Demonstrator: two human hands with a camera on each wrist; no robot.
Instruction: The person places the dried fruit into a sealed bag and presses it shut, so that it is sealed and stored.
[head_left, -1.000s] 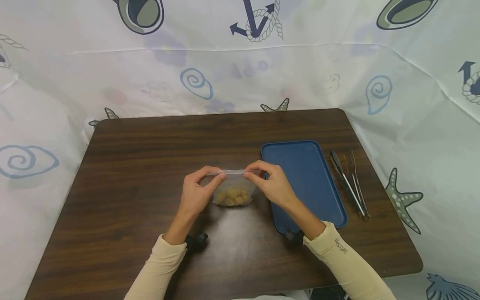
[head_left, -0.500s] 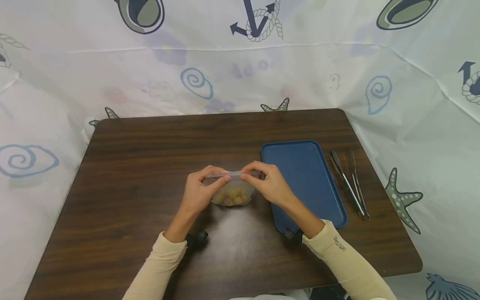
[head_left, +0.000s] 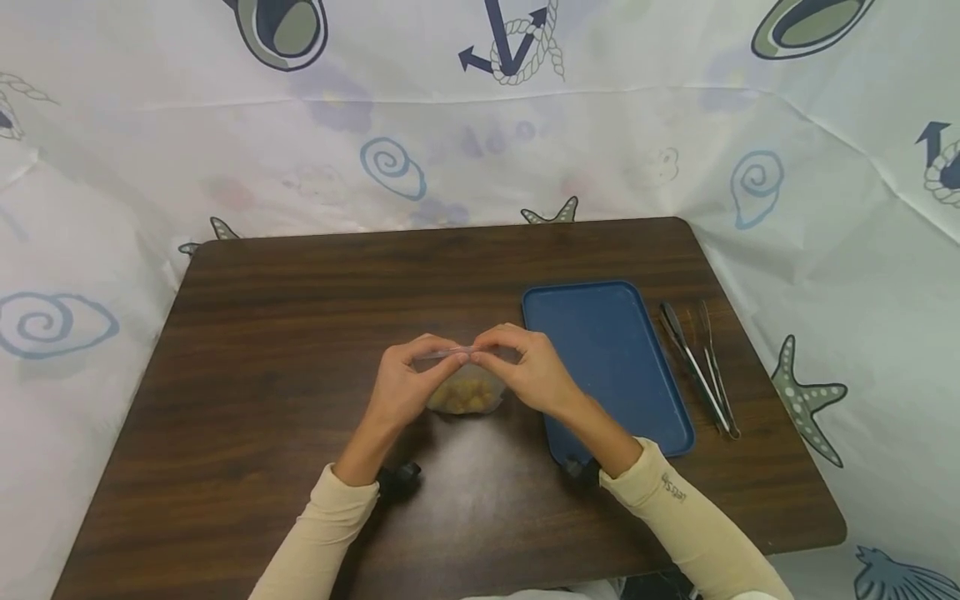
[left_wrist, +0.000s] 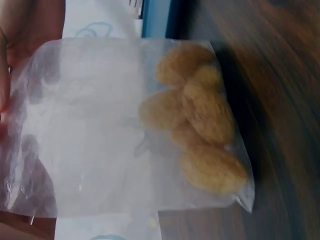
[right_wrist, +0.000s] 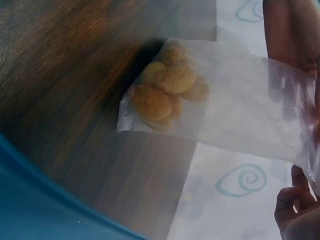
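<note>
A clear plastic zip bag [head_left: 467, 385] hangs upright over the dark wooden table, its bottom close to the surface. Several golden-brown rounded pieces [left_wrist: 207, 110] lie at its bottom; what food they are I cannot tell. My left hand [head_left: 402, 382] pinches the bag's top edge between thumb and fingers. From the other side my right hand [head_left: 534, 372] pinches the same edge, and the two thumbs nearly meet at its middle. Both wrist views show the bag sideways, with the brown pieces [right_wrist: 162, 87] pressed together beneath a bare upper part.
To the right of the bag lies a blue tray [head_left: 600, 350], partly under my right forearm. Metal tongs [head_left: 701, 375] rest beyond the tray near the table's [head_left: 262, 350] right edge. A white patterned sheet [head_left: 450, 125] hangs behind and around the table.
My hands have come together along the bag's top edge, the left sliding right and the right sliding left. Tray and tongs have stayed in place.
</note>
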